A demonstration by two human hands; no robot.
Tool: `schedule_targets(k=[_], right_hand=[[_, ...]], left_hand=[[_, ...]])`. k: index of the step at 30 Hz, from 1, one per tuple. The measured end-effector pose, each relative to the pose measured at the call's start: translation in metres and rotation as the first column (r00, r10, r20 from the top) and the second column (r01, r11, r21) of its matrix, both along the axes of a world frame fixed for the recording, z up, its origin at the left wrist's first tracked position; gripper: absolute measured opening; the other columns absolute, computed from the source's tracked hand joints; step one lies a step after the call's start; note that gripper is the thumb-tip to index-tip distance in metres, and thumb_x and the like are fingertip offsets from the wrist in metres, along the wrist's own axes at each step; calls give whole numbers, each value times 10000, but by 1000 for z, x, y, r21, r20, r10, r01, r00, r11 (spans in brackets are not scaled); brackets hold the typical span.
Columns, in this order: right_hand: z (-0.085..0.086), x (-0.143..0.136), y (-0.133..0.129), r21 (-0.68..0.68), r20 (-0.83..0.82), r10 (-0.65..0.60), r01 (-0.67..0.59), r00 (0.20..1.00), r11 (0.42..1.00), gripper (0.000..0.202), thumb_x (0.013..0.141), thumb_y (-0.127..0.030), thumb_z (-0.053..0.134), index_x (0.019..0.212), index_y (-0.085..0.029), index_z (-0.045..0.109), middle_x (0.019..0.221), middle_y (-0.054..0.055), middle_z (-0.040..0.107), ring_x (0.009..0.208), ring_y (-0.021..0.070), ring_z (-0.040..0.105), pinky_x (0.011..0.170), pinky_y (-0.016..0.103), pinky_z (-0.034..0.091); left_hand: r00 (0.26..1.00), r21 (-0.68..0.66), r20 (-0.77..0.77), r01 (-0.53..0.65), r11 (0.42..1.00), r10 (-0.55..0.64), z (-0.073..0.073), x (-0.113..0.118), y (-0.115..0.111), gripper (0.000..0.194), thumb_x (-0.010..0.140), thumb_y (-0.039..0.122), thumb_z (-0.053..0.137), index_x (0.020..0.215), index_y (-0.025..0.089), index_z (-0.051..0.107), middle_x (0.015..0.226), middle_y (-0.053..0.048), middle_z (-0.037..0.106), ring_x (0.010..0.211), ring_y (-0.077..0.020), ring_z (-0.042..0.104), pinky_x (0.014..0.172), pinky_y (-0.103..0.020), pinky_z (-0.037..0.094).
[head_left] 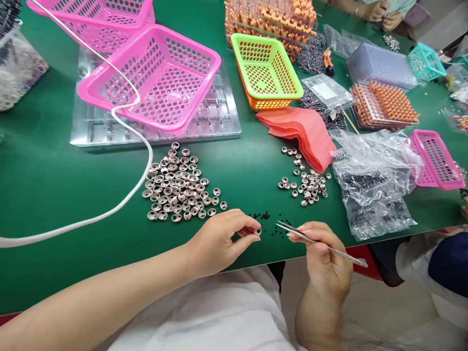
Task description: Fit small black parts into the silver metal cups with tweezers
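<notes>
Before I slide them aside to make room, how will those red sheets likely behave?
The red sheets would probably flex and crumple, since their edges curve in waves. They look thin, so likely light. Being loosely layered, they may slide apart.

The left hand (217,239) is partly hiding a small metal ring (258,231) in its grip. Black specks (265,215) nearby are looking too small to identify. The top edge is cropping the rear pink basket (87,20); the left edge is cutting off the white cable (73,227) and a filled bag (22,70). A creased clear bag (373,141) is blurring its dark contents (376,209).
</notes>
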State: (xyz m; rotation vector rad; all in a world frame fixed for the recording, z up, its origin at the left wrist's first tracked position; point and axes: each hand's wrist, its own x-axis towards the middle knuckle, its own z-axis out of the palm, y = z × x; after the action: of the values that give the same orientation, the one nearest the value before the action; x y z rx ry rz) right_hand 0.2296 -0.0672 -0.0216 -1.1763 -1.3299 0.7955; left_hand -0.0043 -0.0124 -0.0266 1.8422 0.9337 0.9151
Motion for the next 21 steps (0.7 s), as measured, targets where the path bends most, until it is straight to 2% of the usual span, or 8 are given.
schedule_targets(k=[1, 5, 10, 13, 21], right_hand=[[1, -2, -2, -23, -11, 8, -8, 1000, 1000, 140, 970, -237, 598, 1063, -218, 701, 967, 68, 670, 844, 220, 699, 630, 393, 649], [0, -9, -10, -10, 13, 49, -49, 999, 999, 302, 879, -48, 651, 1119, -228, 673, 998, 51, 689, 840, 202, 732, 658, 364, 680], [0, -14, -13, 91, 180, 63, -81, 982, 993, 361, 842, 11, 666, 1116, -225, 677, 1034, 57, 736, 935, 211, 736, 753, 369, 670], [3, -15, -12, 111, 272, 112, -146, 956, 983, 422, 835, 28, 667, 1169, -229, 661, 1062, 59, 739, 955, 212, 736, 754, 365, 664], [6, -16, -7, 121, 354, 176, -231, 919, 965, 452, 826, 56, 663, 1194, -205, 639, 1062, 64, 730, 992, 205, 727, 802, 356, 656]], left_hand=[[1000, 12, -6, -4, 1000, 4, 0, 0, 0, 84, 865, 91, 717, 934, 138, 706, 781, -17, 725, 708, -116, 673, 680, -194, 536], [1000, 32, -22, -10, 999, 10, 0, 0, 0, 80, 869, 95, 717, 934, 138, 700, 779, -16, 722, 702, -118, 668, 672, -199, 534], [999, 57, -44, -5, 998, 8, -2, 0, 0, 64, 874, 107, 710, 932, 133, 699, 767, -20, 716, 696, -129, 659, 663, -218, 529], [999, 60, -51, -2, 998, 5, -3, 1, -1, 62, 877, 118, 709, 936, 135, 697, 761, -19, 711, 693, -132, 653, 654, -223, 523], [998, 53, -55, 3, 999, 0, -1, 0, -2, 46, 886, 126, 702, 929, 141, 695, 757, -16, 698, 699, -131, 643, 651, -223, 512]])
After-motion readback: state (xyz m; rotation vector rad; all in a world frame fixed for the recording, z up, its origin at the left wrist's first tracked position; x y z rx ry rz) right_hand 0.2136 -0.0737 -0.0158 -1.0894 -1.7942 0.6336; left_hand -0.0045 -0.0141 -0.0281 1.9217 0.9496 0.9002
